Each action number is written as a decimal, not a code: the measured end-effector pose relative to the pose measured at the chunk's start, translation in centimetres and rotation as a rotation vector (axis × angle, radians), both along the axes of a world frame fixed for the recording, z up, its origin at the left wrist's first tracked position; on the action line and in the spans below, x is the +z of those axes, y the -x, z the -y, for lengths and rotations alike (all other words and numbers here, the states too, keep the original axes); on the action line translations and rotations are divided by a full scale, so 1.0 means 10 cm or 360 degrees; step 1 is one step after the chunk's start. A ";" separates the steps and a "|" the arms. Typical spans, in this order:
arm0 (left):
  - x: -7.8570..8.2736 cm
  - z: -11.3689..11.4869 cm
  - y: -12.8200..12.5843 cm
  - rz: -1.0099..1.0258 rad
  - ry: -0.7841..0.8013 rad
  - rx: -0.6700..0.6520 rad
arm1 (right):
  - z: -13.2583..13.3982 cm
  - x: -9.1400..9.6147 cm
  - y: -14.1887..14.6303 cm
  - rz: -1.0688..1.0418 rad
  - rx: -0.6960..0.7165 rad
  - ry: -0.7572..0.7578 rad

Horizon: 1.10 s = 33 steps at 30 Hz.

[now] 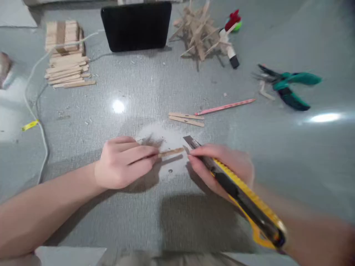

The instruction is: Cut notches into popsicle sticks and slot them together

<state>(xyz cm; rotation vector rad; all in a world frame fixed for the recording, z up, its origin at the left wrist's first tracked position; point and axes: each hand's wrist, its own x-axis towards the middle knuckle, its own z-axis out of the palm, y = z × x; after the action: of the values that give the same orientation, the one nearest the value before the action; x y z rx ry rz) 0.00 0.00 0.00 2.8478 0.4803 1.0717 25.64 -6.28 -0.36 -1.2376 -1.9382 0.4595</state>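
Note:
My left hand [126, 161] is closed, pinching a narrow wooden stick [172, 152] whose free end points right. In my right hand [222, 166] is a yellow and black utility knife [244, 195], its blade [189, 140] extended toward the upper left, close to the stick's tip; whether they touch I cannot tell. A small sliver stands between my right fingertips and the stick. White dust [163, 135] covers the surface under the stick, with a darker tuft beside my left fingers. Two cut craft sticks [186, 119] lie just beyond.
Craft sticks [68, 72] are stacked at the upper left near a white cable [41, 127]. A black tablet [137, 26] stands at the back beside a jumbled stick pile [199, 31]. A pink pencil [226, 106] and green-handled pliers [291, 85] lie to the right.

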 end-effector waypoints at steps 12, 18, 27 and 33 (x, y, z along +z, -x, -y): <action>-0.05 0.13 -0.06 -0.0492 0.0009 0.0055 | 0.00 -0.05 -0.05 0.0000 0.0023 0.0093; -0.04 0.12 -0.04 -0.0399 0.0100 0.0091 | 0.02 -0.06 -0.02 0.0034 -0.0008 0.0121; 0.06 0.33 -0.14 -0.0609 0.0092 0.0359 | 0.01 -0.01 0.05 0.0092 0.0231 -0.0008; 0.09 0.44 -0.19 -0.0660 0.0115 0.0381 | 0.00 -0.01 0.19 0.0019 0.0276 0.0065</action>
<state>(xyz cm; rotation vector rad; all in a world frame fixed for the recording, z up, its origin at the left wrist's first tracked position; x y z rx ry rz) 1.87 -4.36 0.92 3.0010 0.8844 0.4618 23.71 -6.29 -0.50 -1.1036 -2.0649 0.5841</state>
